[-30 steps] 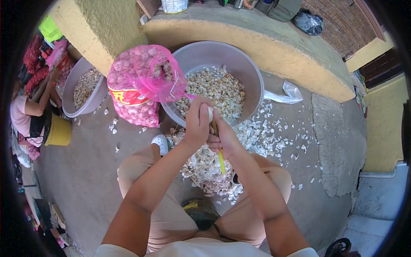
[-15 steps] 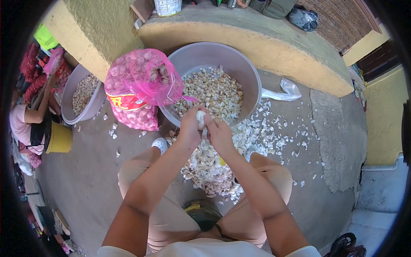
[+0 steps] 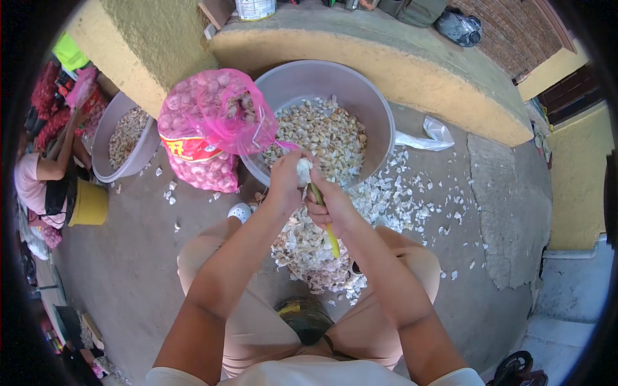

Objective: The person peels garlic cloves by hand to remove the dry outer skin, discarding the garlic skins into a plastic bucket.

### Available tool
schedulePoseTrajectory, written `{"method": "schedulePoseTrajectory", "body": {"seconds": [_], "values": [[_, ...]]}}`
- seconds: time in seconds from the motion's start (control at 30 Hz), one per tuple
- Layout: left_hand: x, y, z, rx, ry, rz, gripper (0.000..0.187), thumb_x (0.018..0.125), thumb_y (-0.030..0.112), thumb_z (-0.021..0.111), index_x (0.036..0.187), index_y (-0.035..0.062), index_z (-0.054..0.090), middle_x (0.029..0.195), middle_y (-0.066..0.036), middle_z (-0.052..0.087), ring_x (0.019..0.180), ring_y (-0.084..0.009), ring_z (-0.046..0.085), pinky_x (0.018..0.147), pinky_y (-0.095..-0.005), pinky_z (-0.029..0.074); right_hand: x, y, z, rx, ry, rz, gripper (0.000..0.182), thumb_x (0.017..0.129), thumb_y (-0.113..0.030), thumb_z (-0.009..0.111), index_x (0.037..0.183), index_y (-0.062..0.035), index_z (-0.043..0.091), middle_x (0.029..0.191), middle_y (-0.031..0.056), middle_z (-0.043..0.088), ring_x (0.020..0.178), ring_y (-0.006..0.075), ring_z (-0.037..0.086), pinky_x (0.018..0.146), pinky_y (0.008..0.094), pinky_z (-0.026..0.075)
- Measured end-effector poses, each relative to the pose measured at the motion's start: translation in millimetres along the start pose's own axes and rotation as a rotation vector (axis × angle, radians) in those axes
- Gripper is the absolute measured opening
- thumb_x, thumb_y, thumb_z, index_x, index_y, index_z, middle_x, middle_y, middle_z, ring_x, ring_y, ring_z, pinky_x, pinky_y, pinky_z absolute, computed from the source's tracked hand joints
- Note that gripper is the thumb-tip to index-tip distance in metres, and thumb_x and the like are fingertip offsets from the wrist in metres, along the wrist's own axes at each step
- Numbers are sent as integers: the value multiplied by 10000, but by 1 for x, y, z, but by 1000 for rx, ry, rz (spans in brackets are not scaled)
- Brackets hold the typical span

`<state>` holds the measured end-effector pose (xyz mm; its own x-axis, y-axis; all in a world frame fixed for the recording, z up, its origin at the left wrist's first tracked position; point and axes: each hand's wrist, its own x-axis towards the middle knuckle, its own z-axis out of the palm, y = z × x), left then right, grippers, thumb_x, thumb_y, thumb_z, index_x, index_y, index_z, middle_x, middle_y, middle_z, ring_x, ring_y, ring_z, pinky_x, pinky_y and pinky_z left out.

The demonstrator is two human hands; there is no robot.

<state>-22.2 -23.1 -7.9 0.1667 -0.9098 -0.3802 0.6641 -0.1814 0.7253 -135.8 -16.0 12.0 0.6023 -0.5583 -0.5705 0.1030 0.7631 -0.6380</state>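
Observation:
My left hand (image 3: 288,178) is closed around a whitish garlic bulb (image 3: 304,171) near the front rim of the large grey tub (image 3: 376,96). Close beside it, my right hand (image 3: 329,204) grips a slim tool with a yellow-green handle (image 3: 333,239), its upper end near the bulb. Many garlic cloves (image 3: 322,132) lie in the tub. To its left stands a pink mesh bag of garlic (image 3: 203,128), its top leaning against the rim. Below my hands, a heap of garlic skins (image 3: 312,254) covers the floor between my feet.
Another person (image 3: 40,177) sits at the far left beside a second tub (image 3: 132,164) and a yellow bucket (image 3: 89,204). A curved concrete ledge (image 3: 360,58) runs behind the large tub. A clear plastic piece (image 3: 428,136) lies to its right.
My right hand has turned, and the tool's yellow-green handle now shows below its fingers. The bulb is still in my left hand, shifted slightly upward.

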Motion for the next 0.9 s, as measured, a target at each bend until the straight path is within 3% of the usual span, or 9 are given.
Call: {"method": "schedulePoseTrajectory", "body": {"seconds": [0.13,0.23,0.47,0.57,0.63,0.77,0.9], "values": [[11,2,-9,3,-196,-87,223,828,188,425,702,51,547,674,-47,562,616,-131,536,567,-261,420,-3,-5,-5,62,-90,89,501,845,-552,339,562,-139,356,392,-52,266,277,49,214,272,205,187],[11,4,-6,70,-193,-105,254,838,240,404,684,64,503,634,-45,516,596,-126,492,545,-248,386,-4,-7,-7,108,-158,124,493,856,-540,321,575,-136,358,394,-52,266,275,48,212,269,203,191],[12,7,-5,105,-243,-88,266,854,265,418,724,57,521,645,-40,521,619,-129,506,570,-254,412,-4,-5,-11,170,-243,132,487,848,-545,337,600,-128,376,406,-45,284,280,50,235,270,209,214],[13,2,-5,216,-143,-28,287,864,316,431,822,52,534,714,-28,533,663,-116,514,570,-248,420,-3,-7,-10,-155,79,-83,490,844,-534,370,582,-120,374,403,-32,306,289,69,269,275,235,236],[15,-6,-9,332,-88,78,352,860,370,460,926,35,546,783,-21,541,693,-99,516,565,-239,424,-4,-8,-7,-232,172,-159,488,844,-526,380,581,-115,382,405,-27,315,293,73,273,281,239,238],[9,-9,-8,472,-101,65,400,850,384,476,1008,20,524,841,-12,515,736,-93,494,587,-242,432,-1,-5,-6,-453,314,-301,482,837,-520,405,582,-111,397,404,-25,313,292,75,265,283,237,232],[8,-5,-9,423,-145,94,397,843,375,489,1019,20,524,866,-8,508,780,-95,487,615,-244,442,-13,-15,-6,-71,26,-57,476,845,-509,395,571,-120,385,393,-29,302,278,70,253,277,227,218]]}}
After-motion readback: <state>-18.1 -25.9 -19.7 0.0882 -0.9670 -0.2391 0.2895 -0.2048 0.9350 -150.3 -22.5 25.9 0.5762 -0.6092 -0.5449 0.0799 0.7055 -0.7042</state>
